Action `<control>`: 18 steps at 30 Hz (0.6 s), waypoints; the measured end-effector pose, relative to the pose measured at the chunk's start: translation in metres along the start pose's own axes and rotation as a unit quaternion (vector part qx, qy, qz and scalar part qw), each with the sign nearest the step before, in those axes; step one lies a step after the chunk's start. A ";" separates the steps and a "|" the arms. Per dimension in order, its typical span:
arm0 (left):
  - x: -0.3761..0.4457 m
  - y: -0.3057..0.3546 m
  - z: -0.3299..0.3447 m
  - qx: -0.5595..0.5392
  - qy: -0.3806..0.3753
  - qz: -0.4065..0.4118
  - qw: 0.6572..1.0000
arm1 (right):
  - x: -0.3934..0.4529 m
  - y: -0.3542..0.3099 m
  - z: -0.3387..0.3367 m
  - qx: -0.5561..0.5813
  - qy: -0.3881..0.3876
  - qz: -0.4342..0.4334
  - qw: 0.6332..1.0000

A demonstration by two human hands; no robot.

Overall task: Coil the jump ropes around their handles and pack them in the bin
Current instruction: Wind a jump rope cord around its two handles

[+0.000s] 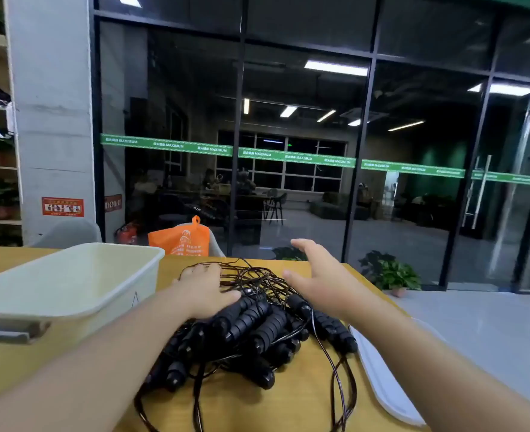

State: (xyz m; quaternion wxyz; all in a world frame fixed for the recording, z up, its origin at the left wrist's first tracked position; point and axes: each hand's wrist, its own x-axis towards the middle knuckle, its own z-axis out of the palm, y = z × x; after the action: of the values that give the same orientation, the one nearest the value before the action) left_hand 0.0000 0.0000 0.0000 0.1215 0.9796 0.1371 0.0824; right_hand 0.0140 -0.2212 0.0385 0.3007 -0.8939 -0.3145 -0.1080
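- Head view: the fingers (195, 271) of the left hand (203, 291) lie flat on the tangled cords (254, 275), gripping nothing; the right hand (316, 272) hovers spread and empty just above.
- The jump ropes (251, 332) sit piled loose on the table (257, 410).
- The bin (101, 294) beside them looks empty; by my reading, coiling and packing remain undone.

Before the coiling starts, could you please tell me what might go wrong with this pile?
1. The thin cords are tangled across many black handles, so lifting one rope may drag others along.
2. Cord loops and a handle lie close to the table edge, near the white lid; a tug could pull them off.
3. The left hand rests on the pile, the right hand hovers open; fingers may snag in loops.
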 end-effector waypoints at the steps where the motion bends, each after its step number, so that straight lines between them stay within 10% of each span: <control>1: 0.002 -0.002 0.008 -0.015 -0.013 -0.018 1.000 | 0.001 0.002 0.004 0.008 0.002 0.001 1.000; 18: 0.035 0.003 0.019 -0.155 -0.155 -0.110 0.969 | 0.045 0.054 0.023 0.135 -0.026 0.060 0.989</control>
State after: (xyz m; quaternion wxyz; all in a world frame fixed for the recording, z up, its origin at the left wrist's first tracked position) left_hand 0.0378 0.0036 -0.0128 0.2998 0.9286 0.2093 -0.0642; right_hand 0.0828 -0.2189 0.0122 0.4161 -0.8647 -0.2803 -0.0228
